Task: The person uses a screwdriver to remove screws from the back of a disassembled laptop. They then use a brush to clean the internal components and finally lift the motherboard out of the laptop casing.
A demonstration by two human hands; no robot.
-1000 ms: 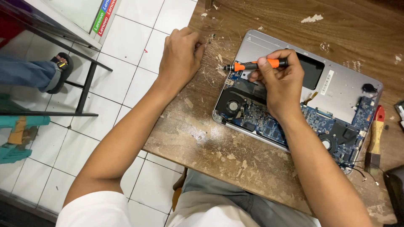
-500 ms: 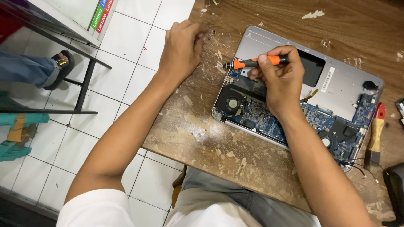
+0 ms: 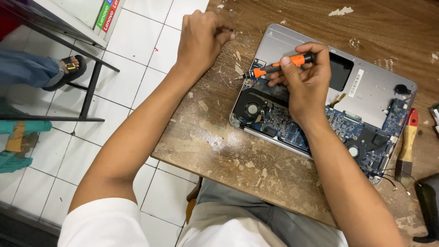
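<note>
Landmark: the opened laptop (image 3: 320,105) lies bottom-up on the worn wooden bench (image 3: 219,151), its silver shell around a blue circuit board, with one round fan (image 3: 251,109) at its left end and a second fan (image 3: 353,151) toward its right end.
Right hand: the right hand (image 3: 304,84) is over the middle of the laptop, fingers closed around an orange-and-black screwdriver (image 3: 279,66).
Screwdriver: it lies nearly flat across the laptop's upper left part, its thin tip pointing past the laptop's left corner, just above the left fan.
Left hand: the left hand (image 3: 201,39) rests on the bench just off the laptop's upper left corner, curled into a loose fist; whether anything is pinched inside cannot be told.
Change: compared with half a second ago, the left hand is curled tighter and sits closer to the laptop's corner, while the right hand keeps the screwdriver in much the same place over the left end.
Meaning: judging from this, work on the left corner of the board goes on, with the tool not put down.
Nearby: a red-and-wood handled tool (image 3: 407,142) lies on the bench just beyond the laptop's right edge; another person's sandalled foot (image 3: 68,68) is on the tiled floor well left of the laptop.
</note>
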